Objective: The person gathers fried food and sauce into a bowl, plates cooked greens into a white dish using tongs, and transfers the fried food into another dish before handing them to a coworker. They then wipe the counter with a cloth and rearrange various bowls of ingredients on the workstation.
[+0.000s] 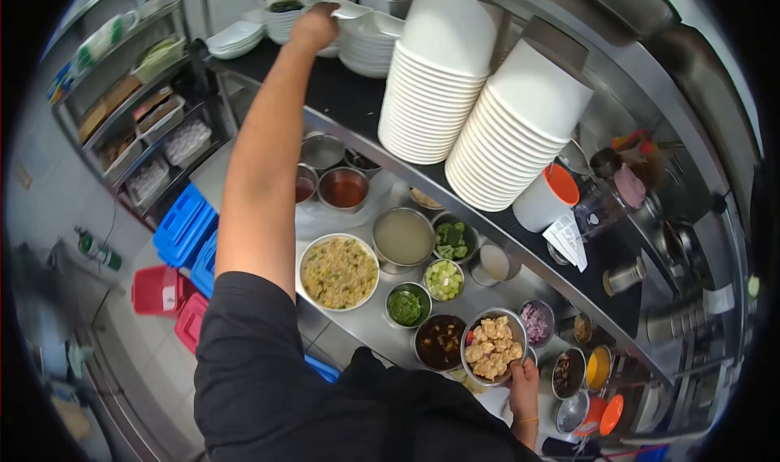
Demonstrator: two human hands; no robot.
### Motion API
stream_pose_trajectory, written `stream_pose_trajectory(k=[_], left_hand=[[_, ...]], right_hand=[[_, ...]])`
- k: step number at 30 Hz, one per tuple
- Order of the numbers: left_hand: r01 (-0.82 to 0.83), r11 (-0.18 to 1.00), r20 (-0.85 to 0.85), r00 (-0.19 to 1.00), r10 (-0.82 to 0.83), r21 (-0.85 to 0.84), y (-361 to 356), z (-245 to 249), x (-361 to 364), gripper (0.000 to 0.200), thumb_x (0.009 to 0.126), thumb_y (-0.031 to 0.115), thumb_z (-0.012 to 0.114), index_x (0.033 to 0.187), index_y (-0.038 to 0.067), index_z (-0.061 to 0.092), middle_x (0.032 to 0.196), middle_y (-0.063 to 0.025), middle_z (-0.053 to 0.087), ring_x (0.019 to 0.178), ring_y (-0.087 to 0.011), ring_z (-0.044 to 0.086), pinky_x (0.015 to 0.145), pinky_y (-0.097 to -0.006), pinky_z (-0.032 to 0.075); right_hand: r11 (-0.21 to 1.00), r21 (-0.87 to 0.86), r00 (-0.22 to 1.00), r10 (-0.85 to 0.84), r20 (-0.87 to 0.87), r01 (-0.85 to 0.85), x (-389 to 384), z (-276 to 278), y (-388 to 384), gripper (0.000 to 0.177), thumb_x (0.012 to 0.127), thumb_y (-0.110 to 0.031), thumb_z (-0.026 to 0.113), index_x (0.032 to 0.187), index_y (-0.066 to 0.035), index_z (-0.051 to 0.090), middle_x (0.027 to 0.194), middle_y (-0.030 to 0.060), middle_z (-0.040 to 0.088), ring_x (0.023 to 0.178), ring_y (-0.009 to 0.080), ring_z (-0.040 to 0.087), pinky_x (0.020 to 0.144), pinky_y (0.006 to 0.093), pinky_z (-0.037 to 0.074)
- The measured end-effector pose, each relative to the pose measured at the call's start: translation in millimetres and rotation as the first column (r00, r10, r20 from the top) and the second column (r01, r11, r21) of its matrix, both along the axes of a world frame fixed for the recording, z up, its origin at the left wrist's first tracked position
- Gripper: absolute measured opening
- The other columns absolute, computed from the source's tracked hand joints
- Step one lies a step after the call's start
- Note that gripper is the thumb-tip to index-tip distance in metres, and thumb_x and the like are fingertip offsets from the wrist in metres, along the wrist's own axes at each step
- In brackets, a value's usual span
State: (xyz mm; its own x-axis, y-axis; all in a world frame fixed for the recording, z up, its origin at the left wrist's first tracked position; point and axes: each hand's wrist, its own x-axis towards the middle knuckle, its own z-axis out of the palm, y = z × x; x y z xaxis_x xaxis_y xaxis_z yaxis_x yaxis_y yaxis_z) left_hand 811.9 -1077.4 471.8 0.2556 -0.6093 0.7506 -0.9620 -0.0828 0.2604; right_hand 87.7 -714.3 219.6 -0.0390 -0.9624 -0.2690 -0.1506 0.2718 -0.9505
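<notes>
My left hand [315, 28] is stretched up to the black upper shelf, its fingers curled at the rim of a white dish [349, 9]. Stacked white dishes [367, 52] stand right beside it; the fingertips are partly hidden. Low on the right, my right hand [524, 385] grips the edge of a metal bowl [465, 356]. Golden fried chunks [494, 347] fill that bowl, which is held above the counter. Just left of it is a metal bowl of dark brown sauce [439, 342]. A bowl of chopped purple onion [536, 322] lies on its other side.
Two tall stacks of white containers [435, 88] rise from the shelf, near an orange-and-white tub [546, 198]. On the counter are fried rice [339, 272], cloudy liquid [403, 236] and several vegetable bowls. Blue crates [185, 225] sit on the floor at left.
</notes>
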Motion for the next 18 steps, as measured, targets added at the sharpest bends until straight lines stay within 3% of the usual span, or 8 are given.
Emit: stream_pose_trajectory(k=[2,3,4,5,10,13,14,18], left_hand=[[-0.025,0.945,0.16,0.987,-0.03,0.327,-43,6,37,0.045,0.095,0.02,0.05,0.137,0.005,0.061,0.141,-0.0222,0.061,0.127,-0.0377,0.061,0.107,-0.0455,0.048],[0.007,0.8,-0.001,1.0,-0.008,0.601,-37,24,22,0.043,0.098,0.021,0.046,0.132,0.003,0.062,0.12,-0.0235,0.071,0.106,-0.0365,0.072,0.091,-0.0486,0.057],[0.11,0.827,-0.255,0.966,0.041,0.551,-35,19,21,0.039,0.1,0.023,0.044,0.122,-0.001,0.065,0.097,-0.0191,0.074,0.081,-0.0304,0.074,0.069,-0.0481,0.059],[0.095,0.821,-0.149,0.989,-0.013,0.563,-63,7,47,0.039,0.101,0.025,0.044,0.11,-0.006,0.066,0.089,-0.0147,0.07,0.07,-0.0243,0.07,0.057,-0.0445,0.058],[0.065,0.78,-0.03,0.998,-0.059,0.622,-83,22,79,0.035,0.103,0.032,0.047,0.124,0.009,0.064,0.086,-0.0063,0.068,0.075,-0.0182,0.065,0.061,-0.035,0.057],[0.325,0.867,-0.329,0.922,-0.202,0.378,-92,23,93,0.043,0.101,0.044,0.054,0.128,0.012,0.063,0.086,-0.0034,0.066,0.071,-0.0163,0.062,0.064,-0.0311,0.055],[0.414,0.882,-0.508,0.823,-0.256,0.226,-98,23,104,0.046,0.1,0.047,0.056,0.128,0.011,0.064,0.087,-0.0034,0.066,0.071,-0.0165,0.062,0.066,-0.0299,0.055],[0.296,0.861,0.012,0.944,-0.33,0.414,-123,43,152,0.047,0.097,0.046,0.063,0.124,0.008,0.067,0.095,-0.0046,0.069,0.083,-0.0162,0.064,0.075,-0.03,0.052]], right_hand=[[0.998,0.025,0.998,-0.064,0.0,0.064,2,-1,15,0.014,0.103,-0.014,0.054,0.106,-0.005,0.064,0.092,0.0019,0.071,0.071,0.0087,0.065,0.06,0.0231,0.052],[0.996,0.013,0.995,-0.092,0.029,0.092,0,-4,22,0.014,0.103,-0.014,0.055,0.106,-0.004,0.064,0.093,0.0018,0.071,0.076,0.0087,0.066,0.068,0.0249,0.055],[0.991,0.012,0.991,-0.132,0.002,0.132,-10,-20,29,0.018,0.104,-0.016,0.056,0.112,-0.003,0.064,0.1,0.003,0.072,0.084,0.01,0.067,0.076,0.0272,0.057],[0.991,-0.032,0.992,-0.127,0.0,0.127,-5,-15,35,0.023,0.104,-0.016,0.057,0.12,-0.002,0.064,0.109,0.004,0.072,0.09,0.0111,0.068,0.08,0.0285,0.057],[0.978,0.054,0.972,-0.194,-0.13,0.203,8,9,50,0.024,0.105,-0.021,0.053,0.113,-0.002,0.064,0.1,-0.0017,0.069,0.085,0.0048,0.061,0.072,0.0233,0.05],[0.962,0.096,0.966,-0.258,-0.003,0.257,9,6,55,0.026,0.106,-0.016,0.052,0.121,0.002,0.063,0.109,0.0015,0.07,0.093,0.0071,0.063,0.083,0.0248,0.052],[0.953,0.067,0.955,-0.297,-0.002,0.297,17,9,55,0.016,0.105,-0.018,0.056,0.105,-0.004,0.064,0.095,-0.0026,0.068,0.08,0.0034,0.059,0.071,0.0219,0.049],[0.952,0.058,0.954,-0.301,-0.008,0.301,14,-5,56,0.017,0.104,-0.015,0.054,0.108,-0.002,0.063,0.098,-0.0006,0.068,0.08,0.0046,0.061,0.071,0.0225,0.052]])
